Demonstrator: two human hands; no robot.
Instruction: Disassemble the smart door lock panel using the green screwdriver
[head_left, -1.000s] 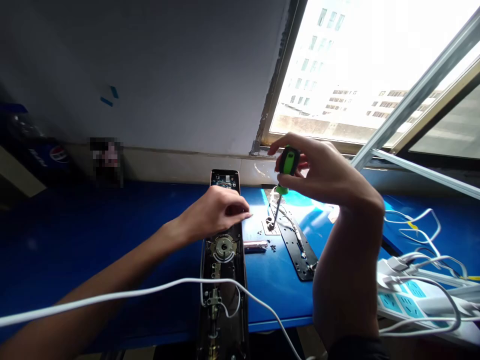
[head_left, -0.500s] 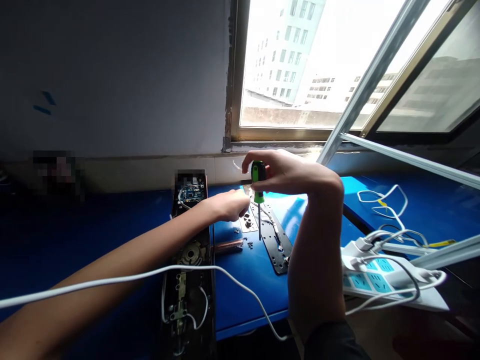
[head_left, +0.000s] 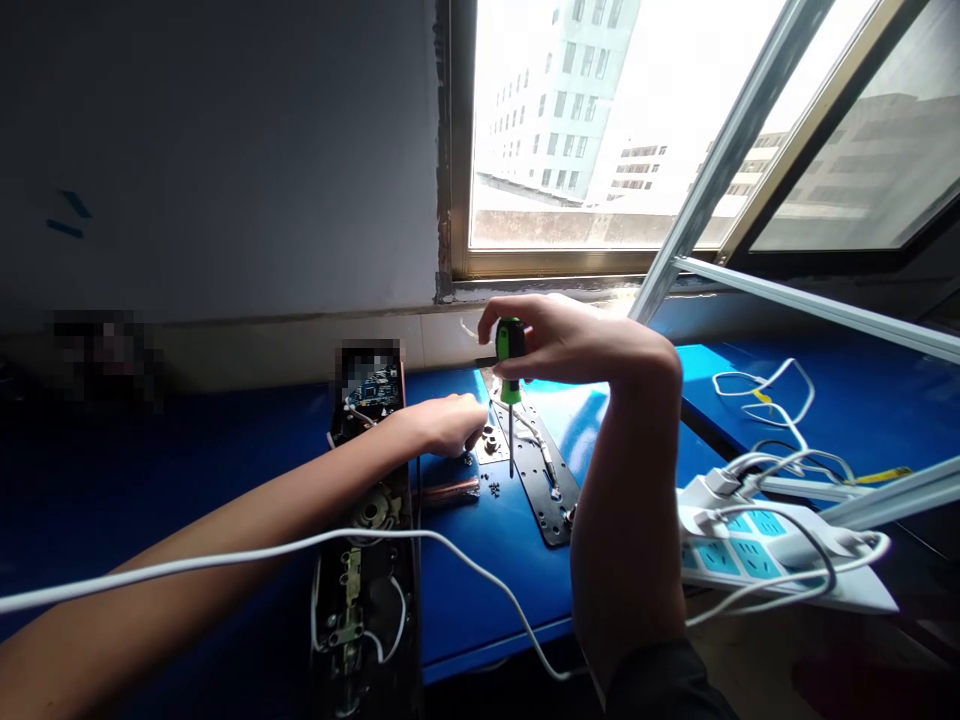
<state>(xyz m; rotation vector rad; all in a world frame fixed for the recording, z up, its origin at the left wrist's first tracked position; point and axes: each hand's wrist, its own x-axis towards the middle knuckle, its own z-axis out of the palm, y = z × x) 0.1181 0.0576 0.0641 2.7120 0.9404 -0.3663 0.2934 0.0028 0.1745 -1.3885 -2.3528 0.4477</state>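
My right hand (head_left: pixel 559 335) is wrapped around a screwdriver (head_left: pixel 511 350) with a green and black handle. Its shaft points straight down beside the long black perforated plate (head_left: pixel 534 480), where a whitish cable lies. My left hand (head_left: pixel 457 425) is closed, fingertips turned down next to a small silver plate (head_left: pixel 493 445) with a round fitting. Whatever those fingers hold is hidden. Small dark screws (head_left: pixel 494 489) lie in a cluster just in front, near a copper-coloured cylinder (head_left: pixel 450 492). Under my left forearm runs a long black housing (head_left: pixel 367 560) with a circuit board and metal parts.
A white power strip (head_left: pixel 780 580) with plugs and tangled cables stands at the right. One white cable (head_left: pixel 300 545) crosses in front of my left forearm. A metal frame bar (head_left: pixel 727 150) slants before the window. The blue tabletop (head_left: pixel 487 600) ends at a front edge.
My left hand has dropped slightly toward me, closer to the small screws. The screwdriver stays upright in my right hand, and the whole view has shifted a little.
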